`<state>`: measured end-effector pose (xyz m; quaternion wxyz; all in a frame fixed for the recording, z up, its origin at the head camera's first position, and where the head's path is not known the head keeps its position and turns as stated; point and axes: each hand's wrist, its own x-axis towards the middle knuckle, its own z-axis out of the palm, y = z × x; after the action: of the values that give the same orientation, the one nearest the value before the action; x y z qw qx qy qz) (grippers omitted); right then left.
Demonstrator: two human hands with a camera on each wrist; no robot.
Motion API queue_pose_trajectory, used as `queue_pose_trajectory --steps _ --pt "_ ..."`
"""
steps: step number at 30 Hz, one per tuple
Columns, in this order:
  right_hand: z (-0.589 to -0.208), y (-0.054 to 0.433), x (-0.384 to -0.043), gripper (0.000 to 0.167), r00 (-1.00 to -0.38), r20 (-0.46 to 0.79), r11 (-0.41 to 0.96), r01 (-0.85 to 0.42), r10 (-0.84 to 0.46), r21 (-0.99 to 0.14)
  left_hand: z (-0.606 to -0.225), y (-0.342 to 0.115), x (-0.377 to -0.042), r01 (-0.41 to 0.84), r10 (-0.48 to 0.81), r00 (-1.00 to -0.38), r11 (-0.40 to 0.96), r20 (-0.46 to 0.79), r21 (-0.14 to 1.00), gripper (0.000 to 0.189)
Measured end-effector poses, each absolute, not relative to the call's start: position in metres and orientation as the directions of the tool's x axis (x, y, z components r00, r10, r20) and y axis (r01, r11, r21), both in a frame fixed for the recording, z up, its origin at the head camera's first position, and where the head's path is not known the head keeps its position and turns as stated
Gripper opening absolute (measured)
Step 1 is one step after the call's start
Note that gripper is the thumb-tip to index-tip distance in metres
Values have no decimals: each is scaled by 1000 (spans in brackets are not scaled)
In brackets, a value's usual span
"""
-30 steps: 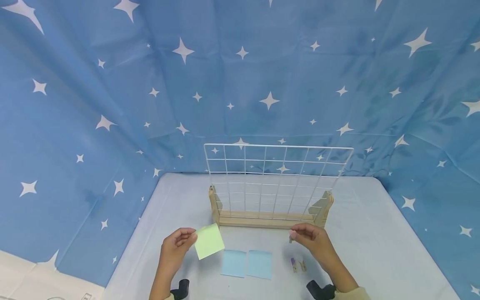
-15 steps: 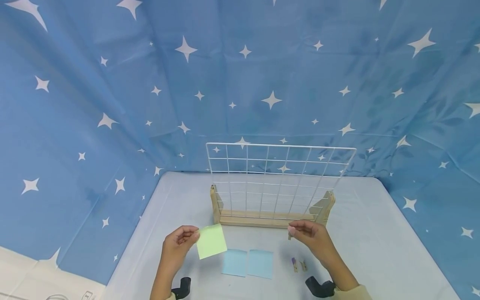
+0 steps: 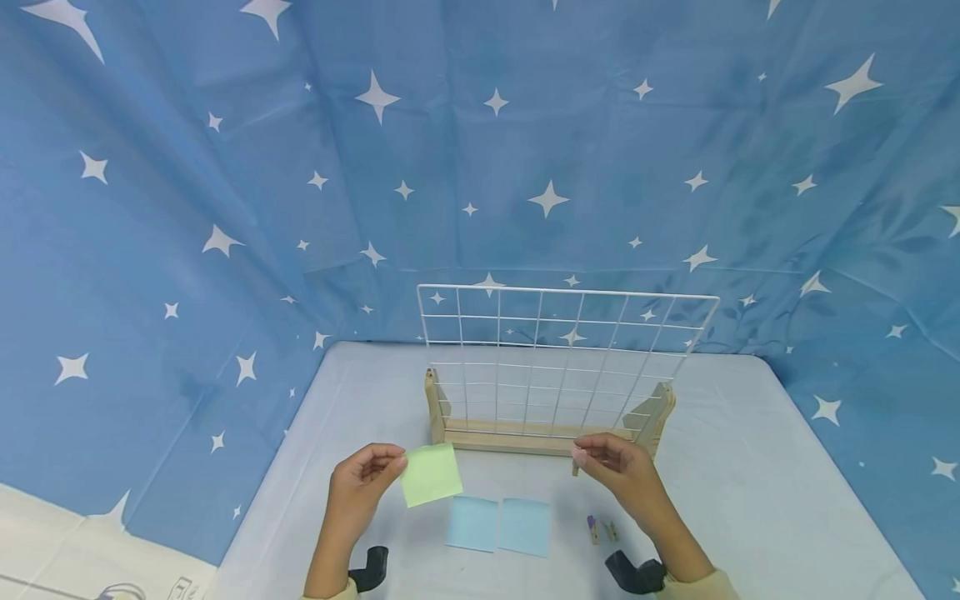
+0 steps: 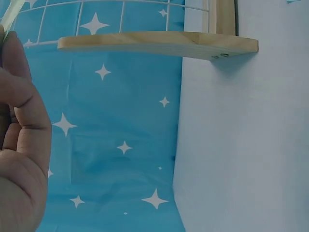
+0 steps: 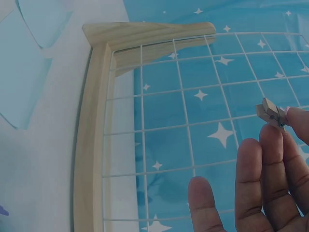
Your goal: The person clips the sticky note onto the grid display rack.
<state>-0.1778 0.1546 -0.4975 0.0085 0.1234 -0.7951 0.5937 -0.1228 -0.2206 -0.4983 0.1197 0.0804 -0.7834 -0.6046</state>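
Note:
My left hand (image 3: pixel 362 483) pinches a yellow-green sticky note (image 3: pixel 432 475) by its left edge, above the table and left of centre. Between thumb and fingertips, my right hand (image 3: pixel 618 471) holds a small wooden clothespin (image 5: pixel 269 113) with a bit of pink at its end. Behind both hands stands a white wire grid (image 3: pixel 555 367) in a wooden base (image 3: pixel 510 439). Two blue sticky notes (image 3: pixel 472 523) lie side by side between the hands. In the left wrist view only a sliver of the yellow-green note (image 4: pixel 10 17) shows at the top left.
Two more clothespins (image 3: pixel 592 530), one with a purple end, lie below the right hand. The white table (image 3: pixel 735 467) meets a blue star-patterned cloth (image 3: pixel 480 167) at the back and sides. Black wrist mounts (image 3: pixel 636 575) sit at both wrists.
Both hands rise slightly; the left, with the yellow-green note, also shifts a little right. The camera view drifts slightly. Both grips stay the same.

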Motion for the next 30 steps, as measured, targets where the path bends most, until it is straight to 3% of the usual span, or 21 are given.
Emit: queue_pose_trajectory --steps 30 --pt "-481 143 -191 11 -909 333 197 -385 -250 -902 -479 -209 -134 146 -240 -948 256 209 956 12"
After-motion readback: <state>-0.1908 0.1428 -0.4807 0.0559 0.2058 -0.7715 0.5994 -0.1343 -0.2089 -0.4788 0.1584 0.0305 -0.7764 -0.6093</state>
